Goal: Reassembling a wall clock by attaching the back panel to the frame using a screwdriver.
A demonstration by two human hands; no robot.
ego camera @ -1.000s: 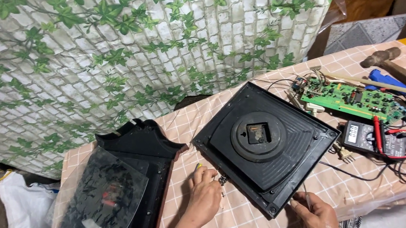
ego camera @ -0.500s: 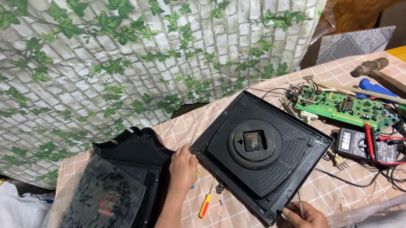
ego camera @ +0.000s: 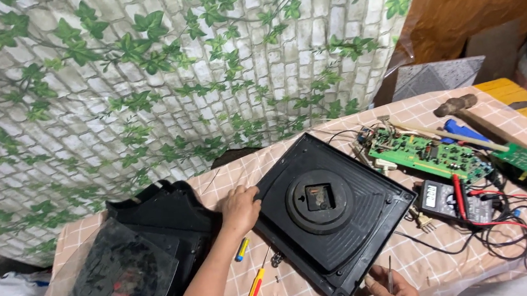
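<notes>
Soft, even daylight, faint shadows, sharp centre, slight wide-angle bending at edges.

Black ribbed square panel (ego camera: pixel 334 214) on a pink-and-white checked tablecloth (ego camera: pixel 466 257). Green circuit board (ego camera: pixel 430 155) with a black multimeter (ego camera: pixel 446 198) trailing red and black leads (ego camera: pixel 521 234). Yellow-and-red screwdriver (ego camera: pixel 258 282). Behind, a white brick-print backdrop (ego camera: pixel 145 82) with green ivy.
</notes>
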